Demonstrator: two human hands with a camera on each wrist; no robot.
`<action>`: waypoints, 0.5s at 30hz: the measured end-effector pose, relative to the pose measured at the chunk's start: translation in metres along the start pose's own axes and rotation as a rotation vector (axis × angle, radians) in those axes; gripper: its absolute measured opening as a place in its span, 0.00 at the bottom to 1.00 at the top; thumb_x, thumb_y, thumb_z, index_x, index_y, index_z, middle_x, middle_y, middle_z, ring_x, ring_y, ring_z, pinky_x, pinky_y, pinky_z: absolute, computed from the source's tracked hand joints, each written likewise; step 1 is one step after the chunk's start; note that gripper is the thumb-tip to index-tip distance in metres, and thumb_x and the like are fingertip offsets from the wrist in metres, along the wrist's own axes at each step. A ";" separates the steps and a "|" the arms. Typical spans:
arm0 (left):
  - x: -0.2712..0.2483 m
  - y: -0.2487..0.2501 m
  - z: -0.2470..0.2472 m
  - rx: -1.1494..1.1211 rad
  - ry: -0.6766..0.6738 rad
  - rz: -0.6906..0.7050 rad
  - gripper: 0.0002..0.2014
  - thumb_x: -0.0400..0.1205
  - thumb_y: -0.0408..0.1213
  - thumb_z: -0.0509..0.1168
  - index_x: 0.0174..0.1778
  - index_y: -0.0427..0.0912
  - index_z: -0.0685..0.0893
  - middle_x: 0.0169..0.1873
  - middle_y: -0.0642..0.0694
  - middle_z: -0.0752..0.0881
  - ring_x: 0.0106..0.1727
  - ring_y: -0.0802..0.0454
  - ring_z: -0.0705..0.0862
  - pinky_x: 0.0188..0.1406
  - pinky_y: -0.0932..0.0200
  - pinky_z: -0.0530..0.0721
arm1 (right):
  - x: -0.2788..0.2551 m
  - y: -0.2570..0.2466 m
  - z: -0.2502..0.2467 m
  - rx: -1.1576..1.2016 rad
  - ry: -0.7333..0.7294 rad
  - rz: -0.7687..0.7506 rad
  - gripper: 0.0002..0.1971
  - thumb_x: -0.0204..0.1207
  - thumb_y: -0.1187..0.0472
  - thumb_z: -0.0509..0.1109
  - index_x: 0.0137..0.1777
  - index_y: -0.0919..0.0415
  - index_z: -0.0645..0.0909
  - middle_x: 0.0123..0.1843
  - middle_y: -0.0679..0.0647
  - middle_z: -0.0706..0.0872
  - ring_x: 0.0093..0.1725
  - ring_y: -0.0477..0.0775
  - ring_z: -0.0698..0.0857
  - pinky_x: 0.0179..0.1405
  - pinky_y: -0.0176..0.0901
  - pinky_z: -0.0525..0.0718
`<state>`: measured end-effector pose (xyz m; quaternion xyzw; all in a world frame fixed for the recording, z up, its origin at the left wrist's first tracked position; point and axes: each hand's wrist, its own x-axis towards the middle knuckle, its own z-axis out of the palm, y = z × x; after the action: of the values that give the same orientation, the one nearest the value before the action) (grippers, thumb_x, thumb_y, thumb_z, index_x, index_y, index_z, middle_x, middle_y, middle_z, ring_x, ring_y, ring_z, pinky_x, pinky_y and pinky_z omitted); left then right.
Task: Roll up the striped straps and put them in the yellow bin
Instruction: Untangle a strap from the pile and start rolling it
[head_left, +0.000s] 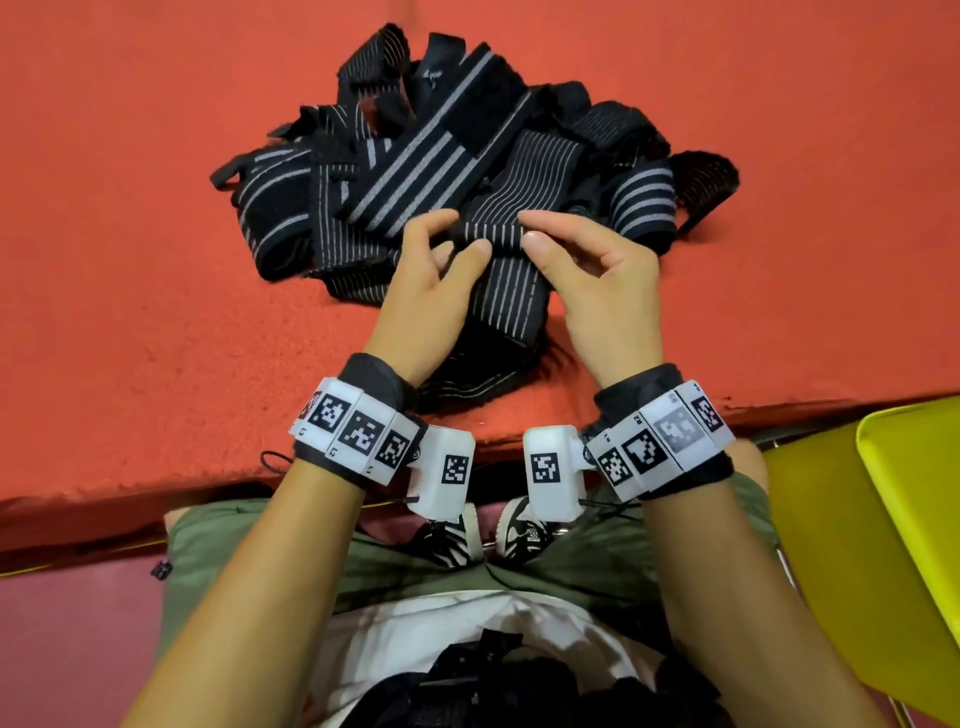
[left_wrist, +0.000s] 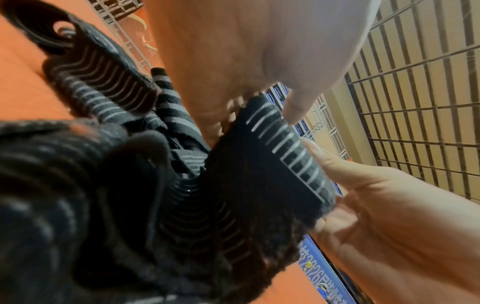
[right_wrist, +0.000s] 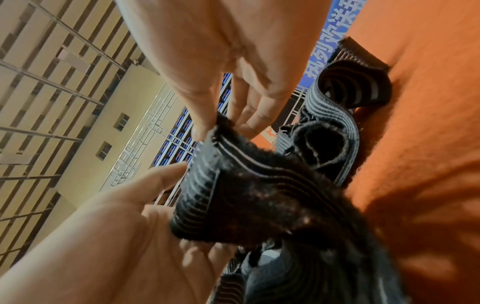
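At centre frame, the left hand (head_left: 426, 291) and right hand (head_left: 597, 280) pinch the folded end of a black, white-striped elastic strap (head_left: 511, 291) just before the strap pile (head_left: 441, 156) on the red surface (head_left: 130, 234). The yellow plastic bin (head_left: 909, 519) sits lower right. A loose first turn could spring open, judging by the elastic weave.

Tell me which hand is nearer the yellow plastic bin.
Right. The right hand is on the bin's side; the left hand is farther away, beyond it.

Strap pile (head_left: 457, 156) on table (head_left: 130, 208), bin (head_left: 914, 493) at right edge.
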<state>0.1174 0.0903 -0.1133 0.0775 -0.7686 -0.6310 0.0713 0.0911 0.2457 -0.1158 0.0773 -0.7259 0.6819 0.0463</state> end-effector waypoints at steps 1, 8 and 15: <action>0.003 0.000 0.000 -0.021 0.008 -0.040 0.16 0.88 0.45 0.63 0.68 0.42 0.80 0.42 0.60 0.85 0.47 0.71 0.83 0.59 0.65 0.79 | 0.003 0.001 0.000 -0.004 -0.007 -0.003 0.09 0.79 0.67 0.76 0.57 0.59 0.93 0.55 0.49 0.94 0.58 0.47 0.91 0.66 0.52 0.87; 0.020 -0.003 0.007 0.031 -0.088 -0.039 0.20 0.85 0.51 0.59 0.65 0.41 0.82 0.58 0.40 0.89 0.63 0.44 0.87 0.71 0.40 0.81 | 0.015 0.005 -0.005 -0.081 0.006 0.008 0.13 0.74 0.67 0.79 0.57 0.54 0.93 0.52 0.45 0.93 0.54 0.43 0.90 0.63 0.50 0.88; 0.029 -0.008 0.015 0.051 -0.082 0.048 0.08 0.85 0.39 0.58 0.59 0.52 0.77 0.52 0.45 0.84 0.55 0.50 0.82 0.67 0.34 0.81 | 0.018 0.018 -0.009 -0.043 0.042 0.088 0.13 0.75 0.64 0.81 0.59 0.58 0.92 0.50 0.45 0.94 0.51 0.41 0.92 0.56 0.41 0.90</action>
<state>0.0861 0.0970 -0.1239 0.0348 -0.7883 -0.6120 0.0528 0.0703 0.2551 -0.1298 0.0299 -0.7421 0.6688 0.0331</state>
